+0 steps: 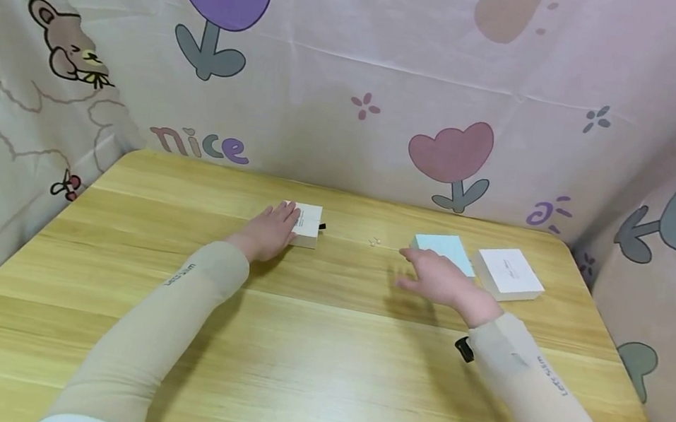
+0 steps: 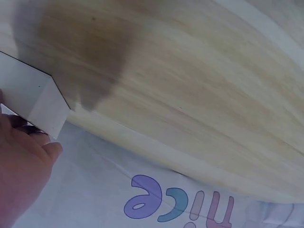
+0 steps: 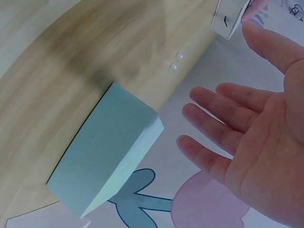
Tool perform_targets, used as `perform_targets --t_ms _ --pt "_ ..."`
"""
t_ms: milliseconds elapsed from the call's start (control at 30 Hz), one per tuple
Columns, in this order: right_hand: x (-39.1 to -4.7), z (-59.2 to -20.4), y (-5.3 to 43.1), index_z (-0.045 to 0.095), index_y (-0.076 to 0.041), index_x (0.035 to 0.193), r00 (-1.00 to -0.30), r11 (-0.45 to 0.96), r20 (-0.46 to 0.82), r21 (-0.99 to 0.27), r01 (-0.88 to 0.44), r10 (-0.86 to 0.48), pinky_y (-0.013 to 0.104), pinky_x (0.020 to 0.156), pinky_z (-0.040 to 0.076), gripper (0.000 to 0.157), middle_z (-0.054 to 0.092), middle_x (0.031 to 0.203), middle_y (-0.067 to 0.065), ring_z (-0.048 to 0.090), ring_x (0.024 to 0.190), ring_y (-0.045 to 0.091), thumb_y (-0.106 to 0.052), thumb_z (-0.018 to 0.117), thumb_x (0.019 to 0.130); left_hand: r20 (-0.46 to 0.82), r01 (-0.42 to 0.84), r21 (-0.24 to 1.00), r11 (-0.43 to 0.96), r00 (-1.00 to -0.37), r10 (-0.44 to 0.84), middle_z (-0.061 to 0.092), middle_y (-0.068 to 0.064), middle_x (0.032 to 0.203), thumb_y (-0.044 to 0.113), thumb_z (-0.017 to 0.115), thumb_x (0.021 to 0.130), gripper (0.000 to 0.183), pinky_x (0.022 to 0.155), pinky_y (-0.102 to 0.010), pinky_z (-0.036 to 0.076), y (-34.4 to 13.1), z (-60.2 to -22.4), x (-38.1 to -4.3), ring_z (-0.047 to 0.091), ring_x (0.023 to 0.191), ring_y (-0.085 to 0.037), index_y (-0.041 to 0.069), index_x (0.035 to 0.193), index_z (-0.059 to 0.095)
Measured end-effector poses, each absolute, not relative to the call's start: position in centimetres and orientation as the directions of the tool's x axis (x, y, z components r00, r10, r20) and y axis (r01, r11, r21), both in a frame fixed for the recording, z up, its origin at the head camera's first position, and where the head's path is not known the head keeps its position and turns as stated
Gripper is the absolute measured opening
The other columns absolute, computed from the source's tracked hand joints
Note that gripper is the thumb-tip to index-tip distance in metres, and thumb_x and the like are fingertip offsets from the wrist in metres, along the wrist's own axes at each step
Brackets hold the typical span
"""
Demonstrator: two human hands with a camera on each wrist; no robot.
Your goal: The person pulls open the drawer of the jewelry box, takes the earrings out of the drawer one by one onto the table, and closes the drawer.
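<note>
My left hand (image 1: 269, 232) rests on the left side of a small white box (image 1: 308, 227) with a black tab at its right end. Its fingers lie over the top of the box; in the left wrist view part of the hand (image 2: 23, 164) shows against the box's edge (image 2: 40, 97). My right hand (image 1: 441, 279) hovers over the table by a light blue box (image 1: 445, 245), fingers spread and palm bare in the right wrist view. Between the boxes lie two tiny shiny pieces (image 3: 176, 61), too small to identify.
A second white box (image 1: 509, 273) lies right of the light blue one. The wooden table (image 1: 303, 377) ends at a printed curtain (image 1: 324, 123) at the back, with curtain on both sides too. A black object (image 1: 464, 349) sits at the right wrist.
</note>
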State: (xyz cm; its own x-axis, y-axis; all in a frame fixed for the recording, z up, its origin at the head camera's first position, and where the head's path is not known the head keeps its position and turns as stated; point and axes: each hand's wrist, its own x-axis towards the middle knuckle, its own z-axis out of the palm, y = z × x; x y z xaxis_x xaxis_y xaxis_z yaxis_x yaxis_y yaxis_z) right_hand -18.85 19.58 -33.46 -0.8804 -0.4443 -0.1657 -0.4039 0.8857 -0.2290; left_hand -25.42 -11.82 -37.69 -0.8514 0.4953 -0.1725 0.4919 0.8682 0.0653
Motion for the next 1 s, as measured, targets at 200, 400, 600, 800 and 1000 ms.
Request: perform_targets --t_ms 200,400,600,800,1000 --pt "-18.6 -33.5 19.7 0.041 0.006 0.136 -0.895 0.892 -0.134 -0.225 -0.392 -0.426 0.055 0.106 0.035 0.064 0.047 0.137 0.026 0.043 0.127 0.043 -0.033 0.060 0.090 -0.206 0.450 0.105 0.887 -0.863 0.462 0.005 -0.021 0.156 0.040 0.034 0.100 0.069 0.117 -0.053 0.002 -11.4 -37.6 -25.2 0.003 0.145 -0.037 -0.003 0.149 0.008" --pt "-18.6 -32.8 20.9 0.047 0.002 0.134 -0.932 0.908 0.011 -0.225 -0.355 -0.362 0.058 0.104 0.033 0.059 0.050 0.135 0.023 0.043 0.127 0.041 -0.040 0.054 0.093 -0.194 0.503 0.144 0.852 -0.830 0.523 -0.001 -0.017 0.157 0.049 0.037 0.097 0.078 0.116 -0.051 -0.006 -9.4 -37.8 -24.6 -0.004 0.145 -0.033 0.000 0.149 0.006" --pt "-18.5 -31.2 23.3 0.042 0.004 0.137 -0.970 0.932 0.045 -0.271 -0.240 -0.237 0.059 0.108 0.026 0.063 0.045 0.139 0.025 0.037 0.130 0.044 -0.044 0.044 0.097 -0.141 0.617 0.130 0.776 -0.763 0.630 0.002 -0.015 0.158 0.051 0.037 0.097 0.078 0.117 -0.050 0.000 -4.7 -37.4 -23.5 0.000 0.146 -0.030 0.003 0.150 0.009" --pt "-18.1 -29.8 25.8 0.040 0.005 0.137 -0.988 0.939 0.053 -0.307 -0.152 -0.143 0.059 0.106 0.028 0.065 0.043 0.138 0.029 0.037 0.128 0.047 -0.046 0.039 0.098 -0.149 0.708 0.138 0.692 -0.676 0.721 -0.004 -0.007 0.158 0.052 0.034 0.097 0.076 0.118 -0.047 0.001 1.2 -36.6 -22.0 -0.003 0.146 -0.027 0.009 0.151 0.004" --pt "-17.6 -29.0 27.6 0.041 0.007 0.136 -0.996 0.937 0.058 -0.339 -0.089 -0.073 0.061 0.106 0.025 0.066 0.041 0.139 0.030 0.033 0.129 0.048 -0.048 0.036 0.098 -0.158 0.765 0.136 0.629 -0.610 0.776 -0.002 -0.004 0.159 0.054 0.032 0.097 0.074 0.119 -0.048 0.001 6.3 -37.1 -21.2 -0.005 0.147 -0.023 0.013 0.152 0.004"
